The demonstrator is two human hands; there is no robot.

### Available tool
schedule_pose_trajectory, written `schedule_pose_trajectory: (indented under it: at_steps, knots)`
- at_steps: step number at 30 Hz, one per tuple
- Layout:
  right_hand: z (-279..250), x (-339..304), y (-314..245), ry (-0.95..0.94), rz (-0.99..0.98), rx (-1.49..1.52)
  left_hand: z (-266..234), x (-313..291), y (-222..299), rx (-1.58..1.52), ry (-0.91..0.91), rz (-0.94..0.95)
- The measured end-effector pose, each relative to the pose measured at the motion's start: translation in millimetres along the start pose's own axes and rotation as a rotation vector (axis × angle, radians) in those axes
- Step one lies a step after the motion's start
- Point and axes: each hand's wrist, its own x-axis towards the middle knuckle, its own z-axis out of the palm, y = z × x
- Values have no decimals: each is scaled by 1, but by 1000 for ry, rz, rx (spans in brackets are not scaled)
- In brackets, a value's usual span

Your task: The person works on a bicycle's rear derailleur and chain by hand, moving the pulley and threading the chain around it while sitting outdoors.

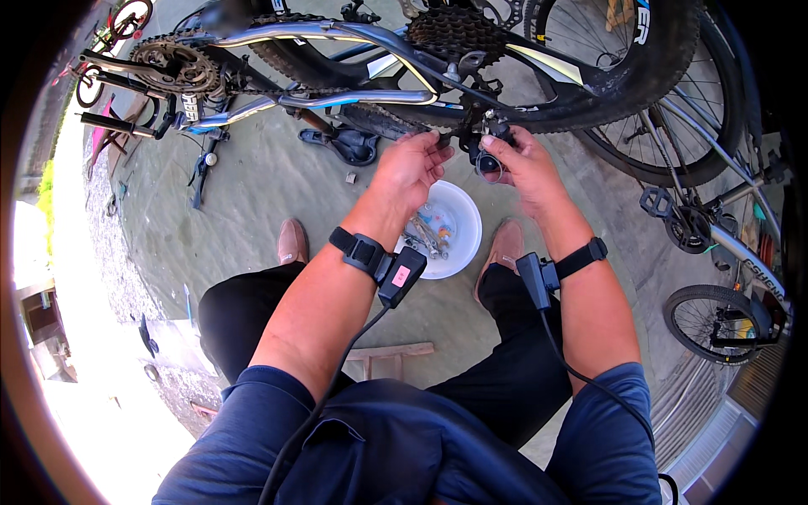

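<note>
An upturned bicycle with a blue and silver frame (pixel 383 98) spans the top of the view, its rear wheel and dark cassette (pixel 454 38) above my hands. Below the cassette hangs a black rear derailleur (pixel 486 126). My right hand (pixel 530 168) grips its lower part between thumb and fingers, where a thin ring-shaped loop (pixel 490 175) shows. Just left of it, my left hand (pixel 412 166) is closed with fingers curled by the derailleur; what it pinches is hidden. Beneath my hands, a white bucket (pixel 471 244) holds several metal tools or parts (pixel 427 236).
A black saddle (pixel 358 147) hangs close to the grey-green floor sheet. More bicycles lean at right, one with a pedal (pixel 656 202) sticking out and a smaller wheel (pixel 715 324). A low wooden stool (pixel 396 352) is between my legs. Cables run from both wrist straps.
</note>
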Motion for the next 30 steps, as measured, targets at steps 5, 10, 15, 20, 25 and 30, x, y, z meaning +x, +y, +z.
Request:
schedule_pose_trajectory:
  at_steps: [5, 10, 15, 20, 25, 30]
  knots:
    - [-15, 3, -3, 64, -56, -196, 13, -2, 7, 87, 22, 63]
    - [-15, 2, -3, 135, -188, -578, 16, -14, -2, 276, -70, 81]
    - [-7, -13, -8, 154, -271, -928, 33, -25, -16, 224, -101, 97]
    - [0, -23, -9, 112, -425, -1090, 36, -27, -25, 215, -209, 84]
    - [3, -26, -9, 94, -436, -1106, 40, -24, -30, 220, -195, 115]
    - [-15, -11, 7, 2, -302, -787, 41, -33, -26, 244, -183, 94]
